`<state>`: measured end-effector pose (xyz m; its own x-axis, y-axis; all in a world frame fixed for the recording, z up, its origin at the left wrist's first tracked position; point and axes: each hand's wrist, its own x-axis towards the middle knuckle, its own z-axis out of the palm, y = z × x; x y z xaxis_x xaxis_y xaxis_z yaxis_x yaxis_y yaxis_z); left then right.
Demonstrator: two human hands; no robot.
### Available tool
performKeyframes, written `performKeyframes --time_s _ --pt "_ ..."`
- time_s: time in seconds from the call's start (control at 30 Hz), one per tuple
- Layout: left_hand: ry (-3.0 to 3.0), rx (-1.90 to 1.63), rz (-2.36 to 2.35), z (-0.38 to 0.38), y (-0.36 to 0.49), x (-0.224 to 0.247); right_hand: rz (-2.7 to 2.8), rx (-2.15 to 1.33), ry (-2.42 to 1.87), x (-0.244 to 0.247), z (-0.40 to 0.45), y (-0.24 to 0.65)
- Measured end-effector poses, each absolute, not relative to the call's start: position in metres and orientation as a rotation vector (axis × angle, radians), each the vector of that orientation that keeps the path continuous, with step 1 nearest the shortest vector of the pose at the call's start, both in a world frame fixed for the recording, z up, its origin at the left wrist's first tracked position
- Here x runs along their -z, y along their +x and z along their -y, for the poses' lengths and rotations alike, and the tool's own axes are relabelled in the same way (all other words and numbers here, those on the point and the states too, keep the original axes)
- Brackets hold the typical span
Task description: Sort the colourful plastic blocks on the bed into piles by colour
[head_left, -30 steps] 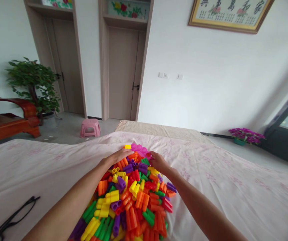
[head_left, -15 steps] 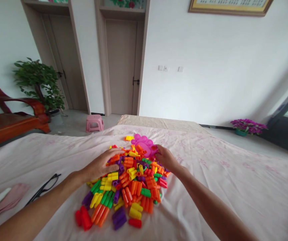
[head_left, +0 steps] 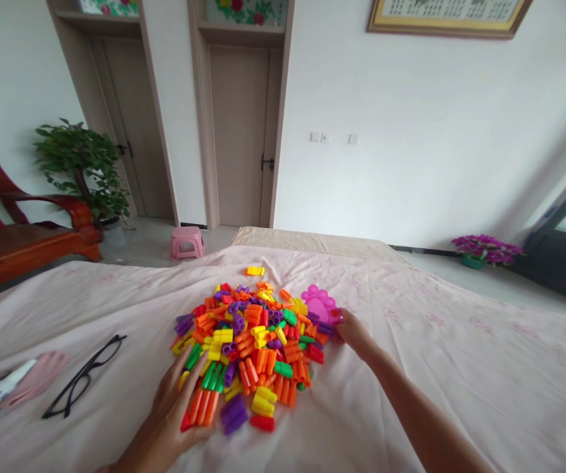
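Note:
A heap of plastic bullet-shaped building blocks (head_left: 263,360) in orange, yellow, green, purple and red lies on the cloth before me. At its near left edge, my left hand (head_left: 177,401) is open, its thumb and fingers spread around joined orange blocks (head_left: 203,407) and a red one. My right hand (head_left: 354,334) is closed at the heap's right side, pinching the edge of a pink scalloped plastic piece (head_left: 318,305). A small red part shows beside those fingertips, which are partly hidden. The pink piece lies against the heap's far right edge.
A yellow block (head_left: 255,270) sits apart beyond the heap. To the left are black-framed glasses (head_left: 83,378), a pink cloth (head_left: 39,376) and a white tube (head_left: 2,393). Past the covered surface stand a pink stool (head_left: 187,243), a wooden chair (head_left: 31,243) and potted plants.
My left hand has come from the heap's far left side down to its near left edge. My right hand has drawn the pink piece rightward and nearer, off the heap's top.

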<state>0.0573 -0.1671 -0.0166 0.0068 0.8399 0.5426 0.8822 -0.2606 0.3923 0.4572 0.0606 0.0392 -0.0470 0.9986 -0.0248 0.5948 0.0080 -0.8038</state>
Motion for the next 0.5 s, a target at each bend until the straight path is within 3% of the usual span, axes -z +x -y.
performKeyframes --time_s 0.2,0.5 --pt "-2.252 1.038 1.807 0.13 0.11 -0.017 1.617 -1.195 -1.475 -0.032 -0.034 0.414" --pt "-2.304 1.294 1.682 0.067 0.155 -0.041 1.388 -1.335 -1.215 -0.041 -0.018 0.378"
